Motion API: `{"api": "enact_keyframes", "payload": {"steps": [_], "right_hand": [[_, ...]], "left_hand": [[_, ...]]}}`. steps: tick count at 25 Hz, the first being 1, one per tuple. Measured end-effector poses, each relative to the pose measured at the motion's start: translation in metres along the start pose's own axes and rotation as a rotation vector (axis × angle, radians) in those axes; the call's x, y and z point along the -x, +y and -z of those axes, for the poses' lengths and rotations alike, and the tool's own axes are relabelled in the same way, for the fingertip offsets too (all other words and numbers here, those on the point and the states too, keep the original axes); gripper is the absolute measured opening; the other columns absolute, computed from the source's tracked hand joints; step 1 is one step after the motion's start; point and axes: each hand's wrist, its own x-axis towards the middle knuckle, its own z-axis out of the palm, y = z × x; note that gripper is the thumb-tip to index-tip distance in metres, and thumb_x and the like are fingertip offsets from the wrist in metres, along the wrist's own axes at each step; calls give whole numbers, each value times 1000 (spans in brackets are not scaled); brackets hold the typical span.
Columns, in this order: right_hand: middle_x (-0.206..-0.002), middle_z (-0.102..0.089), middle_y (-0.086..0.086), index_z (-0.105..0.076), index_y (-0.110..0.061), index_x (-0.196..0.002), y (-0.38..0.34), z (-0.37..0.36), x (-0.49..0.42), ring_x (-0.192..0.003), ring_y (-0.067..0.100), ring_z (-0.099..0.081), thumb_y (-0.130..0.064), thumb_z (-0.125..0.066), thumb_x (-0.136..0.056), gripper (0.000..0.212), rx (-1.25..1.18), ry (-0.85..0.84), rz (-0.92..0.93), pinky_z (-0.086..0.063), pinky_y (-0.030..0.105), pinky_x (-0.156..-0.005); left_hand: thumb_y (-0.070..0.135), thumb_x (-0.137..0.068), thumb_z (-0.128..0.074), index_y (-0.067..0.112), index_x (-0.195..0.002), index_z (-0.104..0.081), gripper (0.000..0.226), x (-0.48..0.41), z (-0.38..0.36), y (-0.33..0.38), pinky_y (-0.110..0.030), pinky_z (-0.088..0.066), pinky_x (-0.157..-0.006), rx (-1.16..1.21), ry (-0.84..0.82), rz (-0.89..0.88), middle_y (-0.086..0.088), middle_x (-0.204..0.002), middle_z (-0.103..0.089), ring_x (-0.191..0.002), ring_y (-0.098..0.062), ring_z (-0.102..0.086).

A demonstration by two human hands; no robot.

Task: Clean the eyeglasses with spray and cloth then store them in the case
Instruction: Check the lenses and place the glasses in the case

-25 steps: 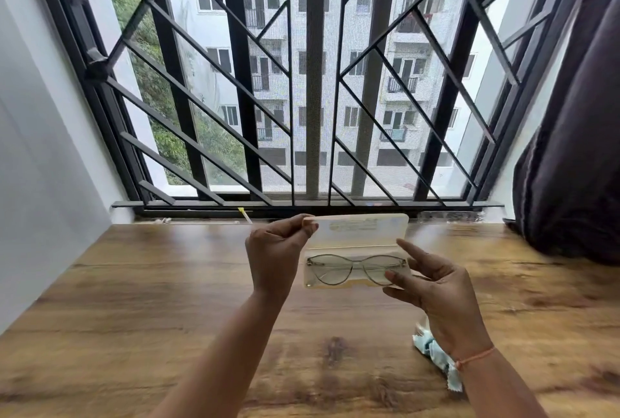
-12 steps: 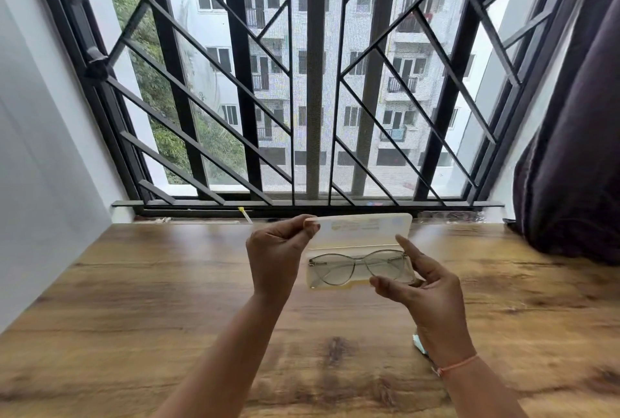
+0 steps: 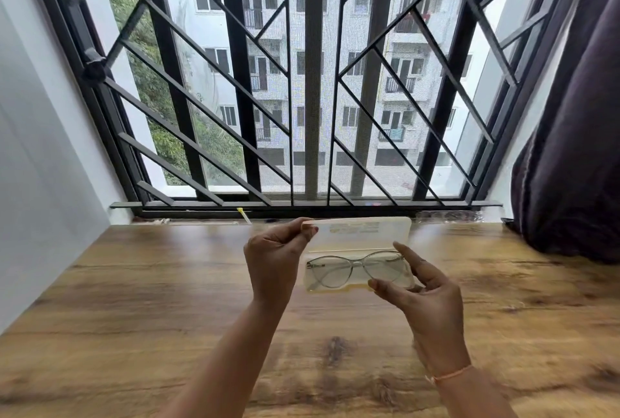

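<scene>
Head view: your left hand (image 3: 273, 260) pinches the near corner of the raised lid on the open case (image 3: 362, 233); your right hand (image 3: 426, 297) grasps the case's other end between thumb and forefinger; the eyeglasses (image 3: 355, 266) lie inside it, between both hands, over the wooden table (image 3: 134, 300).
</scene>
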Motion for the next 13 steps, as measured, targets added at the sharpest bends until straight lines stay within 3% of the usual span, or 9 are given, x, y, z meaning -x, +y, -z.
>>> {"api": "enact_keyframes", "payload": {"steps": [2,5,10,13], "right_hand": [[-84,-75,-15,-72,-36,-95,-3,2,0,-58,16,-63,-27,-87,-36,62,39,-4,16,-57,26,-65],[-78,-75,-11,-72,-32,-94,-7,4,1,-63,20,-71,-28,-87,-34,62,49,-27,17,-57,24,-64],[-88,-76,4,-70,-23,-104,-16,11,1,-77,22,-73,-20,-87,-37,69,98,-109,-12,-58,31,-73],[-91,-74,12,-70,-26,-102,-23,19,-2,-84,23,-72,-5,-88,-48,60,174,-160,-2,-58,31,-73]], "left_hand": [[5,-68,-78,26,-76,-76,23,0,1,0,-20,-48,-64,5,-1,-14,8,-73,-74,-65,3,-62],[6,-68,-78,28,-75,-75,24,-2,1,1,-16,-49,-63,10,0,-21,11,-75,-73,-66,4,-63],[5,-68,-78,27,-74,-76,23,-3,2,3,-12,-48,-61,51,-2,-2,10,-74,-73,-67,3,-63],[3,-69,-77,29,-72,-76,26,-4,3,4,-12,-48,-60,70,-17,7,10,-71,-73,-65,2,-63]]}}
